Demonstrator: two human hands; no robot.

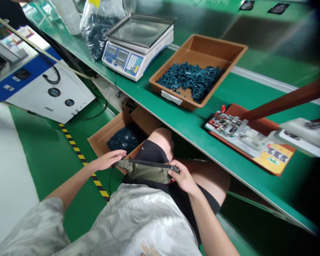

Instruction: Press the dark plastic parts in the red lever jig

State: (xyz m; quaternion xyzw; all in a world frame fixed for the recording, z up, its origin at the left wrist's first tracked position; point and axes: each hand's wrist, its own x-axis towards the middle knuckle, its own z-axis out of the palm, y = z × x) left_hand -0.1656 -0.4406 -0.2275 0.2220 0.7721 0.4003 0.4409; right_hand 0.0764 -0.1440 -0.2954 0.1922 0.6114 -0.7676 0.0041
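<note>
A tray (200,46) at one o'clock is holding blue parts (189,80). The left hand (108,160) is hanging open beside a box (106,140); the right hand (182,176) is gripping a black strap (149,163).

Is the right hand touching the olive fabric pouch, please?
Touching: the head view shows the right hand gripping the olive fabric pouch by its black top edge.

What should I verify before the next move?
1. Right hand gripping the dark edge of the olive pouch: ok.
2. Left hand touching the pouch: cannot tell.
3. Dark blue parts inside the brown tray, none over its rim: ok.
4. Digital scale reading legible: cannot tell.
5. Cardboard box open, more dark blue parts inside: ok.
</note>
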